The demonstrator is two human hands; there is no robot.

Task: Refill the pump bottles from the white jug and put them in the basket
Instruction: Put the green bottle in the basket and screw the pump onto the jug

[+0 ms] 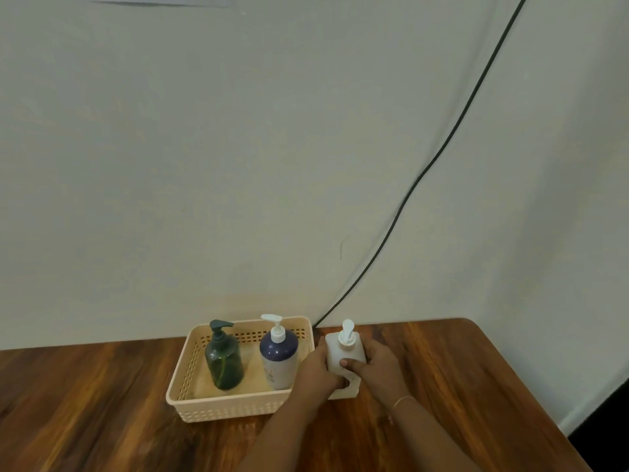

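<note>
A white square pump bottle (342,350) stands on the wooden table just right of the cream basket (218,405). My left hand (318,373) wraps its left side and my right hand (376,367) wraps its right side, thumb on the front. Inside the basket stand a dark green pump bottle (223,361) on the left and a purple pump bottle with a white pump (279,357) on the right. The white jug is not in view.
The wooden table (102,403) meets a pale wall at the back. A black cable (442,144) runs down the wall to the table behind the basket. The table's right edge falls away at the lower right.
</note>
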